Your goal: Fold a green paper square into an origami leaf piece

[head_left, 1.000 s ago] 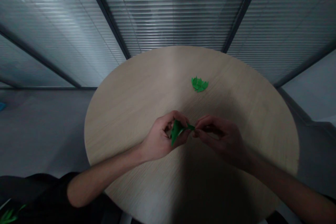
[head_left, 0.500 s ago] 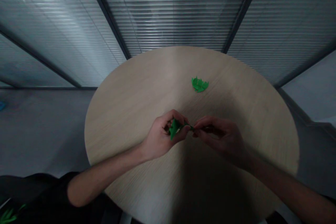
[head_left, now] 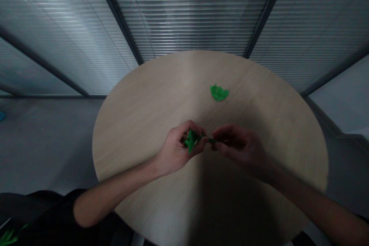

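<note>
Both my hands meet over the middle of a round wooden table (head_left: 144, 123). My left hand (head_left: 175, 152) is closed around a small folded green paper piece (head_left: 190, 140), thumb and fingers pinching it. My right hand (head_left: 240, 148) pinches the right tip of the same green piece with thumb and forefinger. Most of the paper is hidden by my fingers. A second small cluster of folded green paper pieces (head_left: 219, 92) lies on the table farther back and to the right, apart from both hands.
Glass walls with horizontal blinds (head_left: 184, 11) and dark frames stand behind the table. Grey floor surrounds it. More green pieces (head_left: 7, 236) show at the lower left corner beside my dark clothing.
The green piece has been folded tighter into my left hand, so less of it shows than a second ago. My hands stayed in nearly the same place.
</note>
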